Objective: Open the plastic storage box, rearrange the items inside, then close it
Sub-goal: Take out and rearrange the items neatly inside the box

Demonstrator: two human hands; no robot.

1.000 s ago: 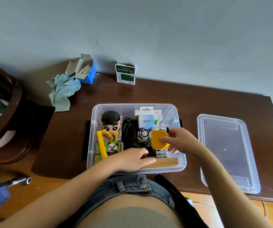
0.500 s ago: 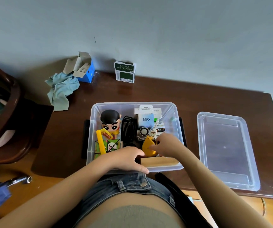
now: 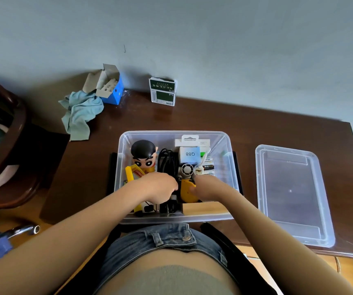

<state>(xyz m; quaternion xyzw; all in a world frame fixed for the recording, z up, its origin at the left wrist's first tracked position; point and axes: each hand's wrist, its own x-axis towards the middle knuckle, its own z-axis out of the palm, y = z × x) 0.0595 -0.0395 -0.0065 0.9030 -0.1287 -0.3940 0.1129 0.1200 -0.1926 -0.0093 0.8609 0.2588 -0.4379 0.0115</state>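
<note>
Right hand (image 3: pixel 208 188) pinches the rigid, light yellow tape measure (image 3: pixel 187 191) by its edge — left hand (image 3: pixel 160 188), at its 9 o'clock, curls among cables, grip unclear.

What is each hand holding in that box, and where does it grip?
The right hand grips the yellow round object by its right edge. The left hand reaches down among black items; what it holds cannot be told.

Bare-armed person in denim shorts (image 3: pixel 150 243) (metal button), grey top (image 3: pixel 167 279)
</note>
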